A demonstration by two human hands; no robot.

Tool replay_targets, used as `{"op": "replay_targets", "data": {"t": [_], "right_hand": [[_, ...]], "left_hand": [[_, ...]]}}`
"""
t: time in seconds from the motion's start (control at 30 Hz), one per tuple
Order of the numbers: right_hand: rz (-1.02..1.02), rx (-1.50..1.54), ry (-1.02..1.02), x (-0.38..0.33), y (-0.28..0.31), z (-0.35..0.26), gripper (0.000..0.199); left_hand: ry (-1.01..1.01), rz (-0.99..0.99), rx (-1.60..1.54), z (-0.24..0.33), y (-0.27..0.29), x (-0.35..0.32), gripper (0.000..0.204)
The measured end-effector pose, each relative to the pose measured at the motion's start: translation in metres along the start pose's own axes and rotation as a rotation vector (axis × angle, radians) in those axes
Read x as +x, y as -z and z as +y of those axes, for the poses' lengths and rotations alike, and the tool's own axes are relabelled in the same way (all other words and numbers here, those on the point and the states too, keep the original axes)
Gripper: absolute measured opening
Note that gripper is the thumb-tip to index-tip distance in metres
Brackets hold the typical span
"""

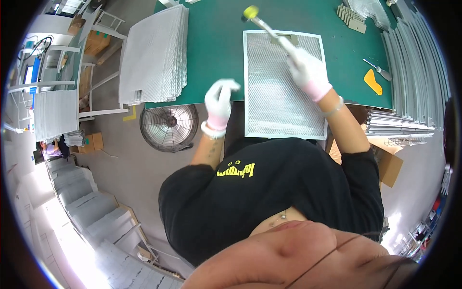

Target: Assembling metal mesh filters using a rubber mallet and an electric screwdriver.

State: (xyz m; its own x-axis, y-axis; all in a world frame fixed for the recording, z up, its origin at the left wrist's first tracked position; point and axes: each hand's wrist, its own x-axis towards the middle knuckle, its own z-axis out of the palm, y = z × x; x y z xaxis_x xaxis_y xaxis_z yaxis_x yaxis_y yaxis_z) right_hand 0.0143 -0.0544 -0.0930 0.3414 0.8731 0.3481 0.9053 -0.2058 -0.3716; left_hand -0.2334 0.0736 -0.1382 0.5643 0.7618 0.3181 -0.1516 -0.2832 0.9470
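My right hand [309, 72], in a white glove with a pink cuff, is closed round the pale handle of a mallet [270, 32]. The mallet's yellow and black head [250, 13] is raised beyond the panel's far edge. Below this hand lies a rectangular mesh panel [284, 106] in a thin light frame, its near end jutting over the table edge. A beige bracket [290, 39] sits at the panel's far edge, partly covered by the mallet handle. Just left of the panel, my gloved left hand [220, 100] has its fingers curled in; whether anything is inside is hidden.
Stacked mesh sheets [154, 58] lie left on the green table [214, 53]. At right are more beige brackets [351, 19], a screwdriver [378, 70], a yellow flat piece [372, 83] and stacked panels [416, 67]. A round fan [169, 126] stands on the floor.
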Motion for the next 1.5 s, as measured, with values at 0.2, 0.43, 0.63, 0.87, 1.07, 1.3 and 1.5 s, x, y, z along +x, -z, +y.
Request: {"op": "replay_targets", "data": {"t": [0.2, 0.43, 0.63, 0.87, 1.07, 1.3, 1.5], "right_hand": [[-0.137, -0.047, -0.080, 0.017, -0.015, -0.008, 0.052], [0.006, -0.086, -0.074, 0.015, -0.015, 0.034, 0.052], [0.226, -0.494, 0.000, -0.028, 0.041, 0.144, 0.051], [-0.103, 0.344, -0.399, -0.123, 0.145, 0.128, 0.053], [0.244, 1.368, -0.407, -0.210, 0.254, 0.009, 0.104], [0.257, 0.078, -0.545, -0.245, 0.329, -0.023, 0.073], [1.052, 0.117, -0.449, -0.227, 0.432, 0.068, 0.052]], "left_hand": [[0.575, 0.109, -0.149, -0.032, 0.020, -0.125, 0.026], [0.712, -0.224, -0.478, -0.031, -0.014, -0.129, 0.051], [0.548, -0.298, -0.177, -0.014, 0.023, -0.102, 0.046], [0.346, -0.509, -0.089, 0.030, 0.044, -0.031, 0.044], [-0.066, -0.732, 0.182, 0.069, -0.017, 0.018, 0.029], [-0.082, -0.664, -0.040, 0.084, -0.072, 0.021, 0.033], [-0.399, 0.201, 0.757, 0.073, 0.000, 0.089, 0.038]]}}
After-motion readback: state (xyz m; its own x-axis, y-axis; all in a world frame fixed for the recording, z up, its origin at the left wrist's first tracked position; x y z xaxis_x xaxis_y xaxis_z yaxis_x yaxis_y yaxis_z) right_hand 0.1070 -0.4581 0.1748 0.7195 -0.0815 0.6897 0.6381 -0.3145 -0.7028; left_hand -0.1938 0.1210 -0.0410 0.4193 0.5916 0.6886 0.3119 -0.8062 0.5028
